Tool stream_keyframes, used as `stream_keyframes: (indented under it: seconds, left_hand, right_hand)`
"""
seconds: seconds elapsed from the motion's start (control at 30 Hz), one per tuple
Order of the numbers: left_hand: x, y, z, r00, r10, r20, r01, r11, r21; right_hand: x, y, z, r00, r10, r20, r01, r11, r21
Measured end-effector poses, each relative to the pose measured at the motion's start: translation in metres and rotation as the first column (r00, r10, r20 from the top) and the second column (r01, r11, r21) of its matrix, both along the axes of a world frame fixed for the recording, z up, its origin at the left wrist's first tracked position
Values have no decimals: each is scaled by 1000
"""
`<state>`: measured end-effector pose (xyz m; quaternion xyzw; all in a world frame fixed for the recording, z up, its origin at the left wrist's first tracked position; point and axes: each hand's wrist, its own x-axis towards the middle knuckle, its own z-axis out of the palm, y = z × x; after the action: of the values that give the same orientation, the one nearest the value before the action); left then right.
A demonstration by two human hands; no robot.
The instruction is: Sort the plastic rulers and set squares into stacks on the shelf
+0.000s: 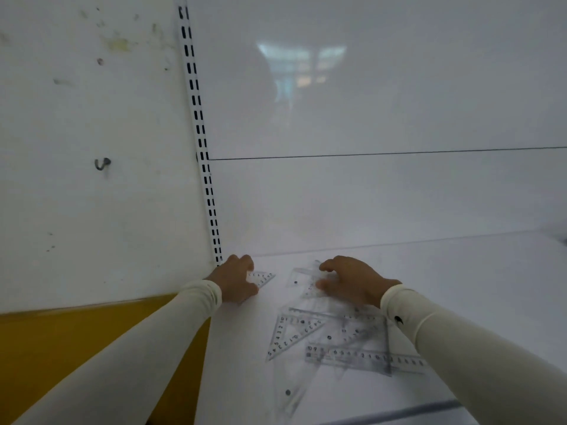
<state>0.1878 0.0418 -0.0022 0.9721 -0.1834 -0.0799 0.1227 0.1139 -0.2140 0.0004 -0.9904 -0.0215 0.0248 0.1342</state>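
Observation:
On the white shelf (460, 286) lies a loose heap of clear plastic rulers and set squares (331, 335) with black numbers. My left hand (236, 280) sits at the shelf's back left corner, its curled fingers holding a small clear set square (264, 278) flat on the shelf. My right hand (352, 282) is a little to the right, fingers curled over another clear set square (302, 282) at the far end of the heap. A straight ruler (365, 357) lies across the heap's near side.
A slotted white upright (201, 142) runs down the back wall to the shelf's left corner. A white side panel with a small hook (102, 163) stands at left, with a yellow panel (61, 348) below it. The shelf's front edge (399, 414) is near the bottom.

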Motion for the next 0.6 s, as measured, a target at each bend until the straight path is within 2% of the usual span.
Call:
stream_keyframes:
  seconds: [0.1, 0.27, 0.43, 0.6]
  left_hand:
    - [-6, 8, 3, 999, -22, 27, 20, 998, 59]
    - [-9, 30, 0, 1000, 3, -16, -2, 997, 75]
    - [-9, 47, -3, 997, -15, -70, 17, 1000, 22]
    - [-10, 59, -13, 998, -28, -58, 24, 997, -70]
  right_hand:
    - [13, 15, 1, 999, -10, -33, 9, 999, -41]
    - [31, 33, 0, 996, -49, -77, 41, 995, -96]
    - [42, 40, 6, 987, -71, -147, 58, 995, -86]
    - [43, 48, 13, 972, -104, -211, 80, 990, -119]
